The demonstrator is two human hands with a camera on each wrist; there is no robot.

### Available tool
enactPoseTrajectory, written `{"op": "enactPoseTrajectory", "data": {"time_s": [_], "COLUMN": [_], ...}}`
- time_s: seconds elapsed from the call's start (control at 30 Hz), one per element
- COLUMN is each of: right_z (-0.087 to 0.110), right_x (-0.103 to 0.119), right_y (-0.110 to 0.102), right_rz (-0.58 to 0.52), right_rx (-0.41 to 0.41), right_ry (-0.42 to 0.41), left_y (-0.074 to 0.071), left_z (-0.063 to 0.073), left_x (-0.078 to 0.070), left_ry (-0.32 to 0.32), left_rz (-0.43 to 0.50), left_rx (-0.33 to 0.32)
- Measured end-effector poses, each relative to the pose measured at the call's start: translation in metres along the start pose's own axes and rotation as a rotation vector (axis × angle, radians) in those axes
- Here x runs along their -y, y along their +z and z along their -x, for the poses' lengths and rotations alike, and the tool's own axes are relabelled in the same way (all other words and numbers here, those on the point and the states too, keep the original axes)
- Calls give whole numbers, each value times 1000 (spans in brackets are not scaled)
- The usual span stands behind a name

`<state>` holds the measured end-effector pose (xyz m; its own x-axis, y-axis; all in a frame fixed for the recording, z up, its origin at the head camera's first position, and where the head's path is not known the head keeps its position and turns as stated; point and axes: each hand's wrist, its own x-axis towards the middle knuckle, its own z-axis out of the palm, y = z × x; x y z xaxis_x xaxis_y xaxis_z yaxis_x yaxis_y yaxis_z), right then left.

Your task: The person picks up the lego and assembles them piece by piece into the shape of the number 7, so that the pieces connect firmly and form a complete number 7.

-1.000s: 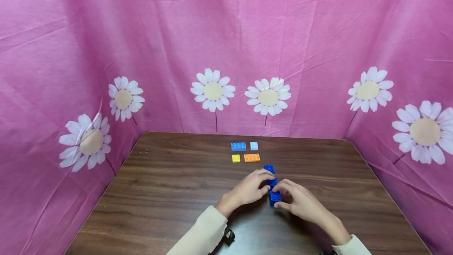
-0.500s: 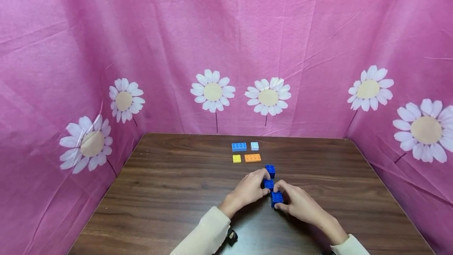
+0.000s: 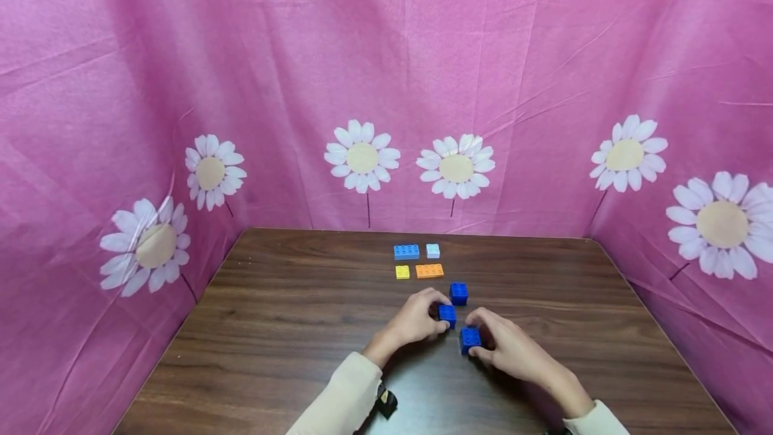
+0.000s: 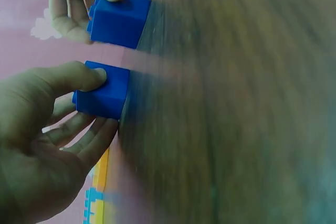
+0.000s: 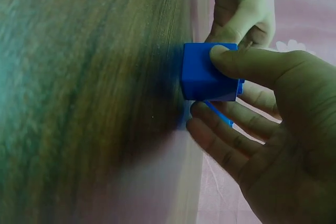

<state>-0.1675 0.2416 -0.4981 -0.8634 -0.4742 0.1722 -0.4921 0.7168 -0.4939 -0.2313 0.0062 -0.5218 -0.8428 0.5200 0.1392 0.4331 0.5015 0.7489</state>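
Note:
Three blue building blocks with studs on top stand on the wooden table [image 3: 290,327]. My left hand [image 3: 417,316] pinches the middle blue block [image 3: 447,315]; in the left wrist view its thumb [image 4: 94,78] presses one face, with fingers on the opposite side. My right hand [image 3: 510,344] is curled round the near blue block [image 3: 470,340]. The right wrist view shows that thumb [image 5: 223,59] against the block's face and the other fingers behind and beside it, partly hidden. The far blue block [image 3: 459,293] stands free just behind the left hand's fingertips.
Farther back lie a light-blue long brick [image 3: 406,252], a pale-blue small brick [image 3: 433,251], a yellow small brick [image 3: 402,272] and an orange long brick [image 3: 429,270]. A pink flowered curtain [image 3: 272,86] surrounds the table's back and sides.
My left hand has drawn the middle blue block leftward, out of line with the other two, leaving gaps between them. The right hand stays at the near block.

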Motion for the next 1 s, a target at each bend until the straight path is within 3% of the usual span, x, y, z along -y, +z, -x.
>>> {"op": "enactPoseTrajectory", "data": {"time_s": [0.17, 0.3, 0.6, 1.0], "right_z": [-1, -3, -6, -22], "right_x": [-1, -3, -4, 4], "right_y": [1, 3, 6, 2], "right_rz": [-3, -29, -64, -101], "right_rx": [-7, 5, -26, 4], "right_ry": [-15, 0, -43, -36], "left_y": [-6, -12, -21, -28], "left_z": [2, 5, 11, 15], "left_x": [9, 16, 24, 27], "left_ry": [-25, -56, -89, -83], "left_rz": [169, 253, 278, 307], "left_rx": [40, 74, 118, 134]}}
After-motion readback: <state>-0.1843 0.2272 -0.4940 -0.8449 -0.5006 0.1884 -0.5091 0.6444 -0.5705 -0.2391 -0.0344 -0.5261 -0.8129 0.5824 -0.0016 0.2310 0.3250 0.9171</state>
